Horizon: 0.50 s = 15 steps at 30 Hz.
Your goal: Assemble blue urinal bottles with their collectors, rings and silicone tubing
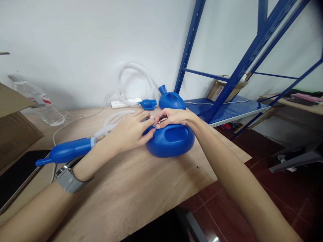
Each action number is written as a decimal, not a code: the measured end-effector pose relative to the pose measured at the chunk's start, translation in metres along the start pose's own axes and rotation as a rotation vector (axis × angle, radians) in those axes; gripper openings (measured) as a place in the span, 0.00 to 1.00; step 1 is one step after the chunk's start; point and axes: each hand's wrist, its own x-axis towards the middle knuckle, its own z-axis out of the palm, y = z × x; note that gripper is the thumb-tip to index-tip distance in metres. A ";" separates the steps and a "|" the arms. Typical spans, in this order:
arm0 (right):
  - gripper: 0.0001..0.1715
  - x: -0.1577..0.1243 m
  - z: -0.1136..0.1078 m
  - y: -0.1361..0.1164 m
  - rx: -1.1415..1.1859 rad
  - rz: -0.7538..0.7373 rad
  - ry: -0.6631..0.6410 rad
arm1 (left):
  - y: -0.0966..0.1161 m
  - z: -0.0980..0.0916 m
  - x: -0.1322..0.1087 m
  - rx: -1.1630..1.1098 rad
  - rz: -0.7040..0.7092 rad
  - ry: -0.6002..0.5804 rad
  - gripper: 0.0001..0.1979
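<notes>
Forearms (229, 171) converge, both hands (135, 129) (174, 116) curled at the blue jug (168, 146).

Pale wooden tabletop (141, 195), rounded blue plastic jug (166, 148) resting on it, long tapered blue plastic piece (70, 150) at left, white rectangular power strip (117, 105), clear plastic bottle (51, 113)

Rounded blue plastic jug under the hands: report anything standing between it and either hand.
Nothing visible does: the left hand and right hand are both at the left end of the rounded blue plastic jug. A second blue jug stands behind.
</notes>
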 end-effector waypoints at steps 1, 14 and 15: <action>0.14 0.000 0.000 0.000 -0.011 -0.007 0.002 | 0.002 0.001 0.002 -0.026 -0.048 0.002 0.18; 0.15 0.003 -0.003 0.002 -0.048 -0.077 0.003 | 0.018 0.005 0.020 -0.331 -0.598 0.081 0.09; 0.15 0.003 -0.003 0.002 -0.043 -0.076 0.002 | 0.018 0.004 0.021 -0.346 -0.611 0.067 0.10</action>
